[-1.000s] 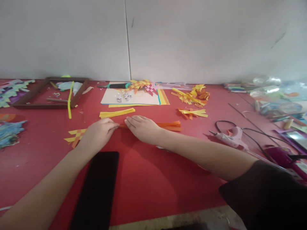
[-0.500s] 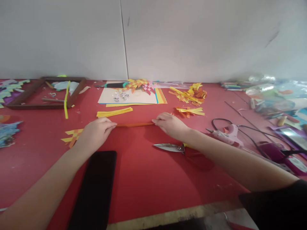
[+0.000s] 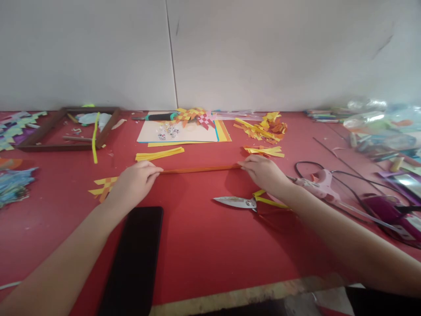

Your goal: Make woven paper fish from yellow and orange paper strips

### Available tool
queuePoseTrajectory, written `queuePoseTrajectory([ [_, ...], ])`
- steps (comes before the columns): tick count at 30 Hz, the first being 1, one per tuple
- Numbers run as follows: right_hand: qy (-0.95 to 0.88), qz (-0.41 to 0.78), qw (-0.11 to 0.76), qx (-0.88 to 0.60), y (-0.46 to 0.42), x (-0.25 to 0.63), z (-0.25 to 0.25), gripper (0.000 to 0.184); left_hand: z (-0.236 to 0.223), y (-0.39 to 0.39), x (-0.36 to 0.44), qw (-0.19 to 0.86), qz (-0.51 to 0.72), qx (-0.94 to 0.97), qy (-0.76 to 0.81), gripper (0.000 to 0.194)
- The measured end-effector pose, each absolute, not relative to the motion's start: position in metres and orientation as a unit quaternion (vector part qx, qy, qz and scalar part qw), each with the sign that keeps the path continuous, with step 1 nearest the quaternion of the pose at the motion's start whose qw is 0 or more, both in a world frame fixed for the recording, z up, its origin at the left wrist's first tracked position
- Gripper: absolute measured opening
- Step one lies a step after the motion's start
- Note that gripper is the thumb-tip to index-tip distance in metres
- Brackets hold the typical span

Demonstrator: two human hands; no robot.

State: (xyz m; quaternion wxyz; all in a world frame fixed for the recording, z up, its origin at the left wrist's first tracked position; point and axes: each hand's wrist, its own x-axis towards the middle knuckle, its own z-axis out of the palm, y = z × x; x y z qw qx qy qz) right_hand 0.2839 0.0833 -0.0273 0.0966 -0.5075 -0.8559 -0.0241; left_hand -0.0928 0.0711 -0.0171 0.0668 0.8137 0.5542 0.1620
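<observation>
A long orange paper strip stretches level between my two hands, just over the red tabletop. My left hand pinches its left end, while my right hand has the right end between thumb and fingers. Partly behind my left wrist lies a woven yellow-and-orange paper piece. Beyond the strip is a bundle of yellow paper strips. Scissors with yellow-and-red handles rest below my right hand, their handles partly under the forearm.
A black phone lies by my left forearm. Further right, a pink glue gun trails its cable. A brown frame holds scraps at back left. Paper sheets and cut scraps lie near the wall.
My right hand has moved to the right, out to the far end of the orange strip, so more of the strip shows. My left hand keeps its pinch.
</observation>
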Motion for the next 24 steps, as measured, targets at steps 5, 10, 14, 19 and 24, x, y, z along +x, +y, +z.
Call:
queuePoseTrajectory([
  [5, -0.808, -0.004, 0.137, -0.573, 0.078, 0.283, -0.023, 0.028, -0.012, 0.070, -0.090, 0.087, 0.158, 0.787, 0.590, 0.036],
  [10, -0.802, 0.035, 0.128, -0.583, 0.079, 0.282, -0.020, 0.018, -0.009, 0.070, -0.090, 0.096, 0.139, 0.801, 0.574, 0.031],
  [14, -0.776, 0.115, 0.189, -0.590, 0.080, 0.284, -0.015, 0.014, -0.005, 0.072, -0.095, 0.128, 0.152, 0.775, 0.599, 0.024],
  [19, -0.690, 0.221, 0.323, -0.609, 0.080, 0.283, 0.000, 0.016, 0.009, 0.066, -0.087, 0.351, 0.249, 0.627, 0.649, 0.030],
  [24, -0.689, 0.148, 0.422, -0.570, 0.066, 0.252, 0.024, 0.029, 0.018, 0.048, -0.040, 0.614, 0.309, 0.461, 0.562, 0.032],
])
